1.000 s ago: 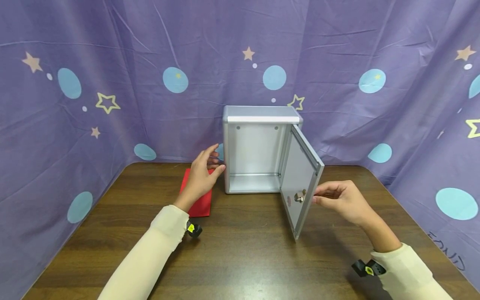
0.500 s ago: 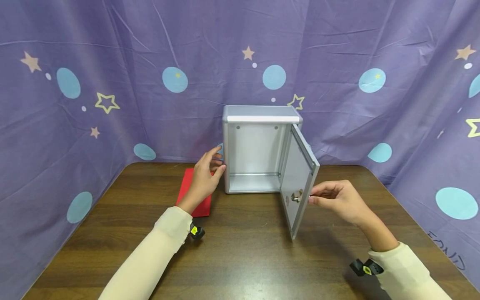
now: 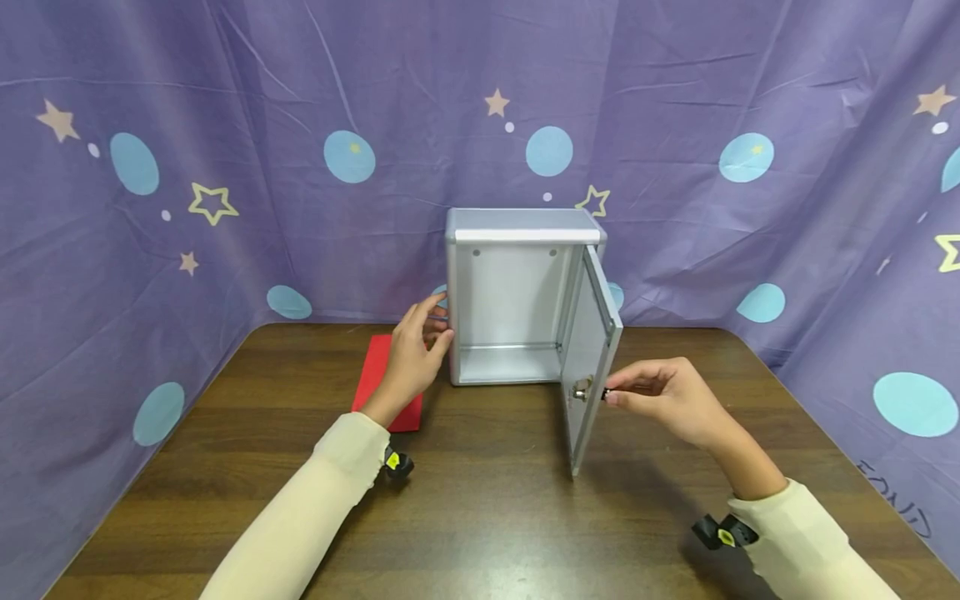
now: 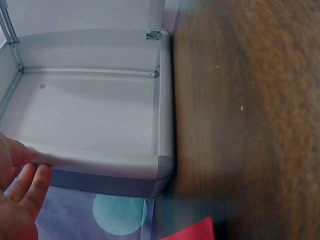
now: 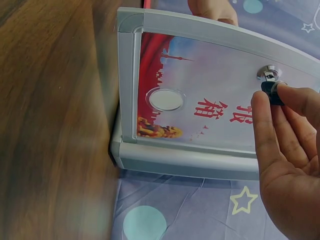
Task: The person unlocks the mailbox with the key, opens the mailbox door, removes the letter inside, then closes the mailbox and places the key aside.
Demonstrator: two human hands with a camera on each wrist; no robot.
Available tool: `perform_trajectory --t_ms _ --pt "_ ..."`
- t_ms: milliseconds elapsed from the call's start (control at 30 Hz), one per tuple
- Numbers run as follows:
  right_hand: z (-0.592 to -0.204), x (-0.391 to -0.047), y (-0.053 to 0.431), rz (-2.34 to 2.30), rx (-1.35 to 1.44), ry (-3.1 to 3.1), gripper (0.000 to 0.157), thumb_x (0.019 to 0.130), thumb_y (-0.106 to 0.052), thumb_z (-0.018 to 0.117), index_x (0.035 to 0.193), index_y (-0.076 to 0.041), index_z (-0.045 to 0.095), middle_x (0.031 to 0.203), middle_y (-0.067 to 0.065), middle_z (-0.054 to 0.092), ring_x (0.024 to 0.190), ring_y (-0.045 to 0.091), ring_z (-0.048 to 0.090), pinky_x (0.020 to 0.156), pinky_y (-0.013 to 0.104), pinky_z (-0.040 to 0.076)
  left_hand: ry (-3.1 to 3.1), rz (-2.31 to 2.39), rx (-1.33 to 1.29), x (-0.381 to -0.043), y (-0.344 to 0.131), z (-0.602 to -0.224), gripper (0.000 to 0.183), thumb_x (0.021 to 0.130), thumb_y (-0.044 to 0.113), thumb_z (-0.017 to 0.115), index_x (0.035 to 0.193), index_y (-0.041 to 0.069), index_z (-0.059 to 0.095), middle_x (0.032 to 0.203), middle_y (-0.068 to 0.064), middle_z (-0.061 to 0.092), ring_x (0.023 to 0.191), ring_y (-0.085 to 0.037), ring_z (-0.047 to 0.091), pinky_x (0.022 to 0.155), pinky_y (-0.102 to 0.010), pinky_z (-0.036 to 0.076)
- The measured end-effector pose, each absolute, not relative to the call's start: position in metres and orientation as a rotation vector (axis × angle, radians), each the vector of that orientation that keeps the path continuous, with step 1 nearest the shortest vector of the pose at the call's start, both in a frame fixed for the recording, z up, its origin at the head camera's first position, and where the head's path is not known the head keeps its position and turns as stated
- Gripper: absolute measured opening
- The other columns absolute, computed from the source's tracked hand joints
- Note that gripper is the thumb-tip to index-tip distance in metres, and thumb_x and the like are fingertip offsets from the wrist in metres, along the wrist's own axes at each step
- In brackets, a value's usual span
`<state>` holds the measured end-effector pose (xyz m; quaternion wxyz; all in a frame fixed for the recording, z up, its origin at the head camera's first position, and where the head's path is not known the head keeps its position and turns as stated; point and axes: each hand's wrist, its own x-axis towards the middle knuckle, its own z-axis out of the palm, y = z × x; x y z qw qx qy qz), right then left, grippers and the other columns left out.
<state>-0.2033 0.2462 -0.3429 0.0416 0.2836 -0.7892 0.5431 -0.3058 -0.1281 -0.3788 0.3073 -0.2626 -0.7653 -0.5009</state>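
Note:
A silver metal box (image 3: 527, 227) stands upright on the table, its hinged door (image 3: 588, 333) swung partway out on the right. My right hand (image 3: 678, 404) pinches a key with a black head (image 5: 270, 93) between thumb and fingertips; the key sits in the lock (image 5: 269, 75) on the door's outer face. My left hand (image 3: 414, 354) touches the box's left side with relaxed fingers, thumb at the front edge. The inside shows bare pale walls. Red print and a round white spot (image 5: 166, 100) mark the door's front.
A flat red item (image 3: 371, 371) lies on the brown wooden table (image 3: 480, 517), partly under my left forearm. Behind the box hangs a purple curtain (image 3: 420, 83) with stars and dots.
The door has swung a little further inward, to the left, with my right hand following it. The key's black head now shows at the fingertips. My left hand has barely moved.

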Motion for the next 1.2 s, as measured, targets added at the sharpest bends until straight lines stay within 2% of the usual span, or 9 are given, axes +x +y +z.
perform_trajectory --t_ms 200,500,833,1200 --pt "-0.342 -0.206 0.240 1.682 0.894 -2.418 0.016 0.088 0.003 0.076 0.104 0.004 0.076 0.094 0.015 0.077 0.083 0.025 0.076 0.073 0.033 0.063 -2.021 -1.317 -0.689 -0.307 -0.127 -0.379 0.058 0.088 -0.013 0.070 0.142 0.002 0.055 0.114 -0.019 0.062 0.095 -0.029 0.067 0.078 -0.036 0.062" --pt "-0.340 -0.208 0.226 1.695 0.933 -2.427 0.017 0.088 0.001 0.077 0.105 0.004 0.076 0.095 0.015 0.077 0.083 0.023 0.076 0.074 0.034 0.063 -2.009 -1.324 -0.692 -0.306 -0.127 -0.380 0.058 0.088 -0.013 0.071 0.142 0.002 0.055 0.114 -0.019 0.062 0.095 -0.031 0.067 0.077 -0.043 0.062" --pt "-0.338 -0.210 0.206 1.696 0.915 -2.455 0.017 0.087 0.000 0.079 0.103 0.002 0.076 0.096 0.017 0.077 0.084 0.017 0.075 0.075 0.031 0.063 -2.028 -1.312 -0.691 -0.306 -0.127 -0.380 0.056 0.090 -0.012 0.070 0.142 0.002 0.054 0.115 -0.019 0.061 0.096 -0.030 0.066 0.078 -0.041 0.062" --pt "-0.337 -0.214 0.188 1.694 0.865 -2.489 0.016 0.086 -0.003 0.080 0.103 -0.002 0.078 0.095 0.010 0.078 0.084 0.016 0.074 0.075 0.029 0.062 -2.016 -1.307 -0.693 -0.306 -0.126 -0.380 0.056 0.089 -0.012 0.070 0.141 0.001 0.055 0.113 -0.019 0.061 0.095 -0.030 0.067 0.078 -0.041 0.062"
